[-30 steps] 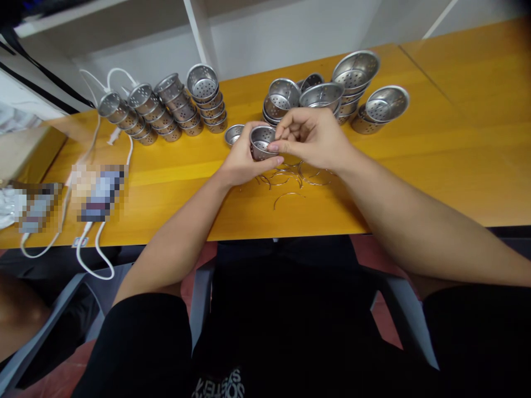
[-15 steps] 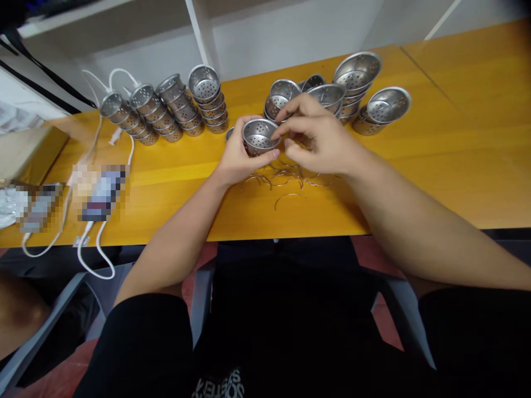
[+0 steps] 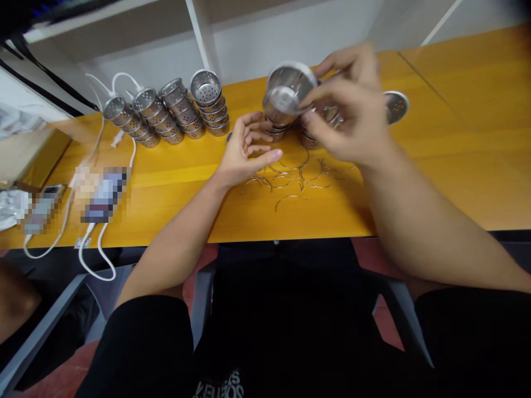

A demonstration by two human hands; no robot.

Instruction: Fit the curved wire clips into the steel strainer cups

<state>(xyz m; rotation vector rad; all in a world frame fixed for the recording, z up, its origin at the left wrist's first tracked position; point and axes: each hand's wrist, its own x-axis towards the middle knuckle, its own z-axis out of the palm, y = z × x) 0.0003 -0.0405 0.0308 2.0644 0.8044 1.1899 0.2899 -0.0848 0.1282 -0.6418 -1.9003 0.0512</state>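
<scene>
Between the fingers of my right hand (image 3: 348, 105) is the rim of a perforated metal cup (image 3: 286, 99), tilted and smeared by motion. It is over or at the near stack at the back middle; whether it touches that stack I cannot tell. My left hand (image 3: 244, 146) holds nothing, its fingers curled but apart, just left of and below the cup. Several thin curved wires (image 3: 290, 179) lie loose on the table below both hands. Partly hidden behind my right hand are more metal cups, with another perforated cup (image 3: 397, 106) showing to its right.
Stacks of perforated metal cups (image 3: 209, 105) stand in a row at the back left. On the left lie two phones (image 3: 103, 196) with white cables, beside a cardboard box (image 3: 33, 155). A white shelf (image 3: 257, 41) rises behind the yellow table (image 3: 174, 221). Another person's limb is at lower left.
The metal cup has left my left hand and moved up and to the right in my right hand. My left hand has stayed in place and opened.
</scene>
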